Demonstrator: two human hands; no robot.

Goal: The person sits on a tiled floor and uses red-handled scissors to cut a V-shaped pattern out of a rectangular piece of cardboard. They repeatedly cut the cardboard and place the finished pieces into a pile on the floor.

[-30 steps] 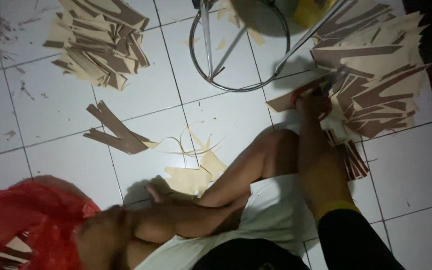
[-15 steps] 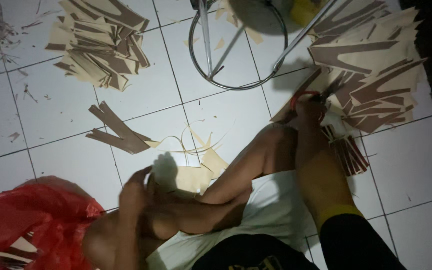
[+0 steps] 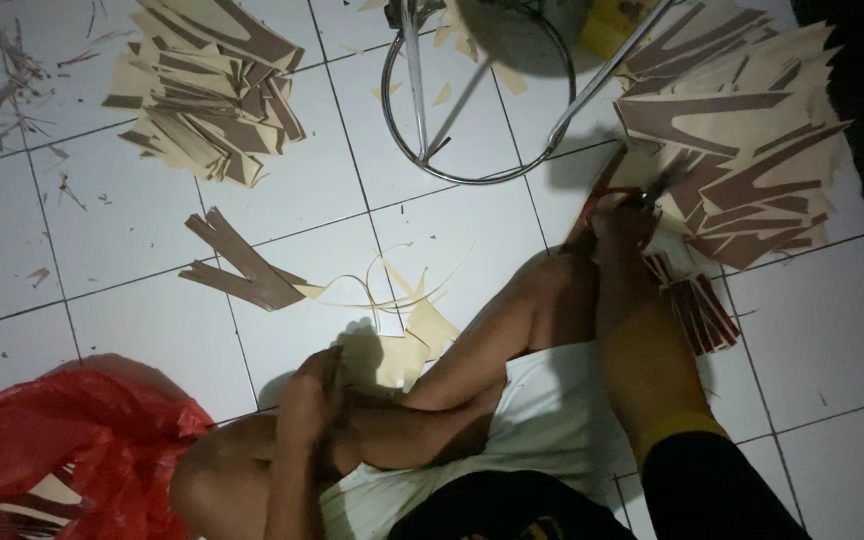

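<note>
The right hand (image 3: 624, 222) grasps red-handled scissors (image 3: 607, 190) at the near edge of the fanned pile of brown-and-cream cut strips (image 3: 742, 150), which lies just beyond its fingers. The left hand (image 3: 310, 400) rests clenched on the leg, well apart, beside cream offcuts (image 3: 407, 335) on the tile floor (image 3: 832, 330).

White tiled floor (image 3: 142, 330), cut-piece stacks (image 3: 207, 90), red bag (image 3: 62, 440)

The floor (image 3: 102, 310) is glossy white ceramic tile with dark grout lines; the stool ring (image 3: 477, 175) at the far middle is smooth, shiny chromed metal; the cut pieces (image 3: 742, 150) stacked far right look like thin matt card or leatherboard, cream on one face, brown on the other; the bag (image 3: 42, 440) near left is crinkled, glossy red plastic; the cloth (image 3: 552, 420) nearby is matt white.
</note>
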